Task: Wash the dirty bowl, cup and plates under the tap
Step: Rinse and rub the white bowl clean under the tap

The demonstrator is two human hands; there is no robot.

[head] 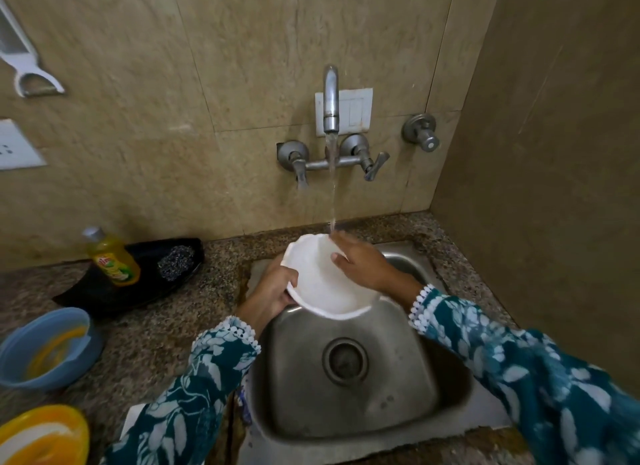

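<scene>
A white plate (320, 288) with a scalloped rim is held tilted over the steel sink (346, 395). My left hand (273, 290) grips its left edge. My right hand (360, 262) lies flat on the plate's upper right face, fingers spread, right under the water stream. The wall tap (330, 101) is running, and the water falls onto my right fingers and the plate's top edge. A blue bowl (45, 347) smeared with yellow stands on the counter at left. A yellow plate (41, 437) with a white middle sits at the bottom left corner.
A black boat-shaped tray (104, 291) on the granite counter holds a yellow dish-soap bottle (110, 257) and a steel scrubber (175, 262). Two tap levers (332, 163) and a separate valve (420, 132) jut from the tiled wall. A side wall rises at right.
</scene>
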